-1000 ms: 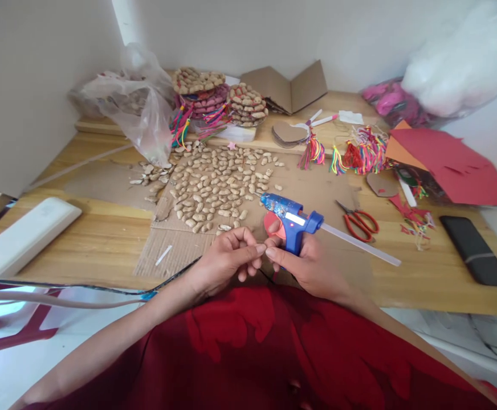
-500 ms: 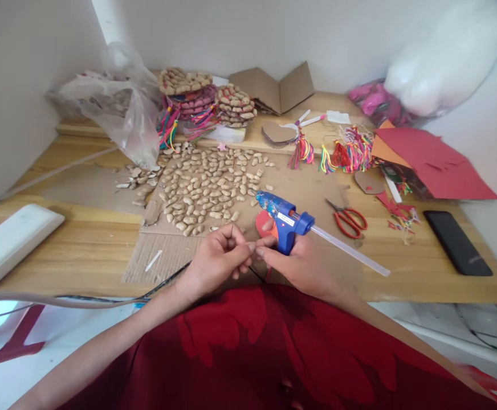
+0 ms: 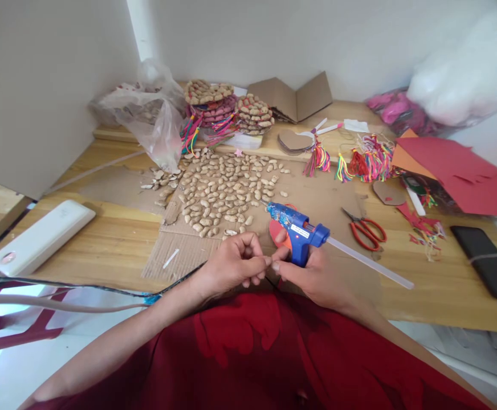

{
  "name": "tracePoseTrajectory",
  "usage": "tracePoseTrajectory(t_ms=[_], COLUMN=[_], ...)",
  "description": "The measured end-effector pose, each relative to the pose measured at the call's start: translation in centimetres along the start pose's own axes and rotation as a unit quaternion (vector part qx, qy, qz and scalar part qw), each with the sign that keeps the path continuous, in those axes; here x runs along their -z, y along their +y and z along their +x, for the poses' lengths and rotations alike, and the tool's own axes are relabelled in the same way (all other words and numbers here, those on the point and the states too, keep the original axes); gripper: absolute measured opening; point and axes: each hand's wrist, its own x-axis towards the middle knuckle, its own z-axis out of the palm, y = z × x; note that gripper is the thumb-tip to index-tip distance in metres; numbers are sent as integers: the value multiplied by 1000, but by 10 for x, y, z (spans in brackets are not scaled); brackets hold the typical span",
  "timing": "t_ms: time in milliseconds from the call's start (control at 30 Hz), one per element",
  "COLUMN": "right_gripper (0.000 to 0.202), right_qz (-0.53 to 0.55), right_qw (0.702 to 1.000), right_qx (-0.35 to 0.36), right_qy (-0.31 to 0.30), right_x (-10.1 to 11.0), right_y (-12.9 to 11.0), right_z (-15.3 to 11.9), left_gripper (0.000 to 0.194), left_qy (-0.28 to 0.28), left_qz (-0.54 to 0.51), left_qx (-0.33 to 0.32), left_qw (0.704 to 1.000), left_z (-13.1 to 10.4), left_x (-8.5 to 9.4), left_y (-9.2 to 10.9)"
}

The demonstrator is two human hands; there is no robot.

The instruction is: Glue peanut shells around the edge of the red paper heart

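Note:
My right hand [image 3: 312, 276] is wrapped round the handle of a blue glue gun [image 3: 302, 233], whose nozzle points up and left toward the peanuts. A long clear glue stick [image 3: 370, 262] juts from its back end. Close beside it, my left hand [image 3: 237, 262] is closed in a pinch, its thumb meeting the fingertips of my right hand. Whatever sits between those fingertips is too small to make out. Partly behind the gun and my fingers lies a red-orange round piece [image 3: 276, 229]. Many loose peanuts [image 3: 220, 185] spread over the cardboard sheet [image 3: 325, 196] beyond my hands.
Red-handled scissors [image 3: 366, 230] and a black phone [image 3: 490, 262] lie to the right, near red paper [image 3: 466, 171] and colourful tassels [image 3: 372, 159]. Peanut-covered pieces [image 3: 255, 114] are stacked at the back beside a plastic bag [image 3: 163, 125]. A white power strip [image 3: 43, 236] lies left.
The whole scene has shifted right and slightly down in view as the camera turned left. Both hands keep the same pose, with the glue gun still in the right.

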Motion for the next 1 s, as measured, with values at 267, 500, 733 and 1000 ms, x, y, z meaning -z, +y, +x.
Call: tracePoseTrajectory(t_ms=[267, 500, 733, 1000], right_gripper=[28, 22, 10, 6], right_qz=[3, -17, -53, -50], right_qw=[1000, 1000, 997, 996], right_qx=[4, 15, 39, 58], right_qy=[-7, 15, 39, 48], right_x=[1, -2, -4, -5], right_y=[-1, -11, -18, -18], right_z=[0, 0, 1, 1], left_gripper=[46, 45, 47, 47], left_qy=[-8, -9, -14, -40], left_qz=[-38, -44, -74, -112], left_qx=[13, 22, 39, 58], left_qw=[999, 999, 996, 991], left_z=[-1, -1, -1, 1], left_x=[-1, -2, -3, 0], left_y=[0, 4, 5, 4])
